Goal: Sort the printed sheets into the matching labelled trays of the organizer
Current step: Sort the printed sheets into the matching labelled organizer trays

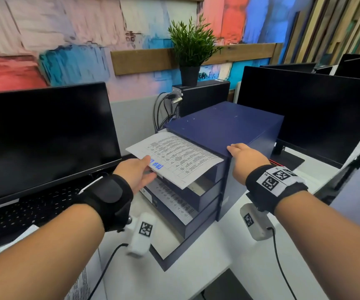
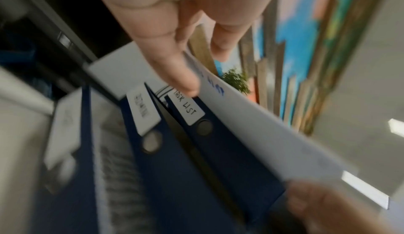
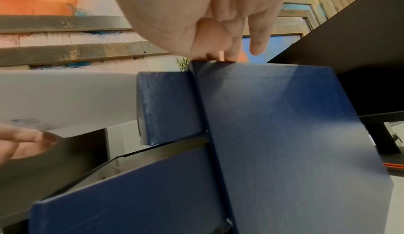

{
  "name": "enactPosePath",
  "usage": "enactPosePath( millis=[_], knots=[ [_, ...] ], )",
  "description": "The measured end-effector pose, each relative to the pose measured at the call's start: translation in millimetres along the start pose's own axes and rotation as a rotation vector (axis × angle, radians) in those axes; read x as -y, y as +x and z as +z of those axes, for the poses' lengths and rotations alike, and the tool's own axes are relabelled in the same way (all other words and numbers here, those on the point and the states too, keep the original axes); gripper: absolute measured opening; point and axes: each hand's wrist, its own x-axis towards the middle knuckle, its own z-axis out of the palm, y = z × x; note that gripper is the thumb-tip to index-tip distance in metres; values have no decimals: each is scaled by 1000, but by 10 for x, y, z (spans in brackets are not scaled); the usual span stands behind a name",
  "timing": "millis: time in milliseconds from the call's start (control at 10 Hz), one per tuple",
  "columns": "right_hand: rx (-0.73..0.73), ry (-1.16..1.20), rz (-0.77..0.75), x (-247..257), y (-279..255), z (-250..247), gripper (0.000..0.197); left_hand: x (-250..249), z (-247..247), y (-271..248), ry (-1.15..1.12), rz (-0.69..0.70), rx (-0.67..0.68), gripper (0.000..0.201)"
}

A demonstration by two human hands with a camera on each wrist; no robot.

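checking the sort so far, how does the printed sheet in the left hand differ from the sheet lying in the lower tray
The white printed sheet with blue handwriting is pinched by the left hand and half inside the top tray of the dark blue organizer; the printed sheet in the lower pulled-out tray lies flat, untouched. The held one slopes upward; the lower one shows no handwriting. Both are white with dense printed text.

A white label (image 2: pixel 189 109) on the front of one dark blue tray (image 2: pixel 229 151) reads "TASK LIST" in black handwritten capitals. The label (image 2: pixel 144 111) on the next tray front is too blurred to read. Blue handwriting on the held sheet (image 1: pixel 176 158) and its printed table cannot be made out.
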Motion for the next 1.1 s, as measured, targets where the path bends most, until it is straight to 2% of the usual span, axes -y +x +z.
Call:
enactPosePath(
  millis=[100,200,300,400,500,600,700,900,1100],
  knots=[
    [2,-5,-9,-6,-10,-1,70,112,-136,63,686,282,-182,26],
    [2,-14,-15,-8,-20,-4,69,160,-219,-46,1075,716,-128,26],
    [3,-16,-20,-3,-24,-11,69,190,-262,-41,1176,884,-1,25],
    [7,-14,-21,-5,-28,-16,69,183,-221,30,1119,969,48,11],
    [6,-8,-23,-5,-32,-22,69,166,-128,113,1133,1041,124,10],
    [4,7,-27,-3,-38,-11,69,163,-45,132,1131,1020,150,24],
    [1,19,-19,-15,-42,5,70,161,27,85,1186,919,174,34],
    [-1,17,-27,-18,-24,0,68,115,205,172,1138,934,119,9],
    [-7,13,-22,-15,-31,13,69,102,436,254,1143,867,137,18]
  ],
)
